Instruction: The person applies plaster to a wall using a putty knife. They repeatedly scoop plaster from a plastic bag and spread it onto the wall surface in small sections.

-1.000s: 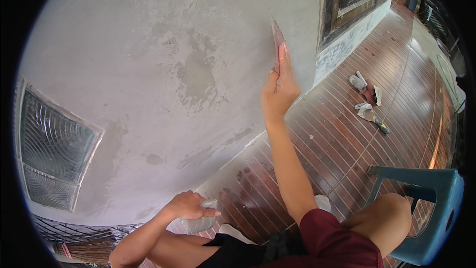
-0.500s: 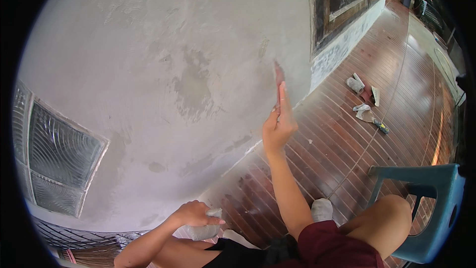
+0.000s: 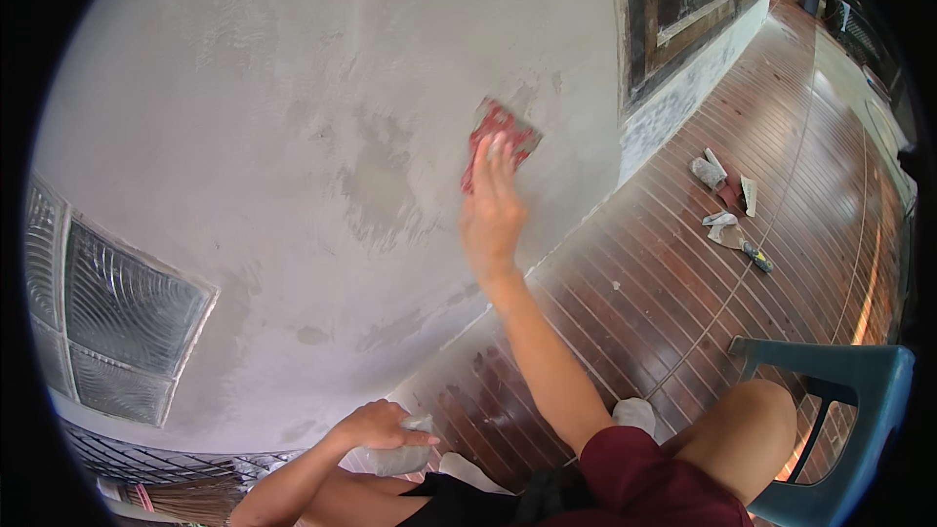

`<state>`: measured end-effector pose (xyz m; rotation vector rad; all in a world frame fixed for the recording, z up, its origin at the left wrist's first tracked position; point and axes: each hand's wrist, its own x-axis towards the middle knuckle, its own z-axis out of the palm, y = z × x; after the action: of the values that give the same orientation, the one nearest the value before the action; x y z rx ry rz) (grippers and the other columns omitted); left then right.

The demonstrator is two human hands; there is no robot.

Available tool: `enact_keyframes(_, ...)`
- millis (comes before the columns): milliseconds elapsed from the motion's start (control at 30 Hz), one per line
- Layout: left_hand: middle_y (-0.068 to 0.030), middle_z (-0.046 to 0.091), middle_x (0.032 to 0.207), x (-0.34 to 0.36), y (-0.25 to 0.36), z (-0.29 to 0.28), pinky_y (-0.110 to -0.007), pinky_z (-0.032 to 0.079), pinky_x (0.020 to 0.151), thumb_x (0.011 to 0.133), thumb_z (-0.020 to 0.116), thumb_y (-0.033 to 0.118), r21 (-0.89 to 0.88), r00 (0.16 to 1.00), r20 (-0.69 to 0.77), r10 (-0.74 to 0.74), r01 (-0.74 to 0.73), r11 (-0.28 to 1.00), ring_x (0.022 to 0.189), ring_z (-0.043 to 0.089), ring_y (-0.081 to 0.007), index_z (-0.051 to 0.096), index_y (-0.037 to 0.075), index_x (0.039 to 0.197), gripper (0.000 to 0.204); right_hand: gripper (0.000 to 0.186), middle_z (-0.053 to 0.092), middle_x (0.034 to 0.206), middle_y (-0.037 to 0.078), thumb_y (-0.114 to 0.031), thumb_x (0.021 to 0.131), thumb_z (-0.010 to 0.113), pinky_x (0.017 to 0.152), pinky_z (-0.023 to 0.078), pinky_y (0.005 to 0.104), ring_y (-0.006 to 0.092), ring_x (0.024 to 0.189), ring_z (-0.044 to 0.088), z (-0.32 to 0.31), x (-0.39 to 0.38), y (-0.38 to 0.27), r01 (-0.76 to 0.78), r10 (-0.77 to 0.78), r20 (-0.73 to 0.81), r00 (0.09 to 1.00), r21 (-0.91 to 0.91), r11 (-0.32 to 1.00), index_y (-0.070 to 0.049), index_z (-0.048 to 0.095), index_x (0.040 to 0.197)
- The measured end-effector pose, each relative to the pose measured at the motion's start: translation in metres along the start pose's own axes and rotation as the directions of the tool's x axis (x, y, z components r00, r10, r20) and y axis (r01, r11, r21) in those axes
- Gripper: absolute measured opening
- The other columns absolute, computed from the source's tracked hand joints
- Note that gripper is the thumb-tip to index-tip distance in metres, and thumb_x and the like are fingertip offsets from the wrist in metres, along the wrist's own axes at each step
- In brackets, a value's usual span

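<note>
My right hand point(image 3: 493, 224) holds a flat red putty spreader point(image 3: 523, 133) smeared with grey against the grey plastered wall point(image 3: 264, 117), its fingers laid along the back of the blade. Left of the spreader, a darker, rough patch point(image 3: 379, 185) marks the wall. Low down near my knee, my left hand point(image 3: 376, 425) is closed on a clear plastic bag point(image 3: 402, 457) with pale stuff in it; just what fills it I cannot tell.
Beyond the wall's foot runs a brown slatted floor point(image 3: 625, 283). A putty knife point(image 3: 753, 252) and scraps point(image 3: 717, 174) lie on it. A blue plastic stool point(image 3: 874, 371) stands at right. A wood-framed window point(image 3: 683, 34) and glass blocks point(image 3: 127, 303) interrupt the wall; a broom point(image 3: 185, 500) lies lower left.
My right hand has moved left along the wall, and the spreader has turned from edge-on to show its broad red face. My left hand keeps its grip on the bag.
</note>
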<state>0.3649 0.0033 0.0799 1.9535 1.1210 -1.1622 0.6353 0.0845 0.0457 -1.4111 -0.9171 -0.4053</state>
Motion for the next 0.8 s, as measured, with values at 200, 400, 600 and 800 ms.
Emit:
enact_keyframes(200, -0.0216, 0.069, 0.094, 0.012, 0.025, -0.008, -0.042, 0.051, 0.079, 0.076, 0.057, 0.078, 0.087, 1.0, -0.014, 0.028, -0.027, 0.996, 0.092, 0.066, -0.0362, 0.072, 0.006, 0.103, 0.079, 0.056, 0.05, 0.139, 0.023, 0.012, 0.081, 0.05, 0.108, 0.041, 0.048, 0.0396, 0.131, 0.046, -0.04, -0.031, -0.008, 0.032, -0.027, -0.029, 0.999, 0.203, 0.979, 0.006, 0.047, 0.137)
enact_keyframes(400, -0.0204, 0.07, 0.094, 0.006, 0.037, -0.01, -0.042, 0.051, 0.08, 0.077, 0.058, 0.077, 0.004, 0.997, -0.053, 0.064, -0.063, 0.998, 0.092, 0.066, -0.0365, 0.073, 0.007, 0.1, 0.075, 0.059, 0.046, 0.142, 0.023, 0.013, 0.079, 0.044, 0.109, 0.04, 0.0413, 0.0382, 0.132, 0.045, -0.045, 0.058, 0.029, 0.029, -0.016, -0.311, 0.95, 0.036, 0.999, 0.007, 0.045, 0.138)
enact_keyframes(600, -0.0195, 0.07, 0.092, -0.006, 0.028, -0.008, -0.041, 0.051, 0.08, 0.077, 0.059, 0.075, -0.112, 0.997, -0.071, 0.034, -0.042, 0.993, 0.091, 0.066, -0.0347, 0.073, 0.008, 0.099, 0.072, 0.063, 0.045, 0.143, 0.025, 0.015, 0.078, 0.049, 0.111, 0.037, 0.0456, 0.0403, 0.133, 0.043, 0.016, 0.046, 0.021, 0.008, 0.007, -0.225, 0.974, 0.064, 0.998, 0.005, 0.044, 0.139)
enact_keyframes(800, -0.0189, 0.07, 0.09, 0.003, 0.031, -0.016, -0.04, 0.051, 0.078, 0.078, 0.059, 0.075, -0.078, 0.997, -0.076, 0.008, -0.014, 0.997, 0.087, 0.066, -0.035, 0.074, 0.008, 0.097, 0.071, 0.05, 0.053, 0.135, 0.024, 0.015, 0.077, 0.051, 0.109, 0.04, 0.0486, 0.0388, 0.129, 0.048, -0.011, -0.077, -0.03, 0.091, -0.113, 0.055, 0.992, 0.311, 0.946, 0.008, 0.057, 0.127)
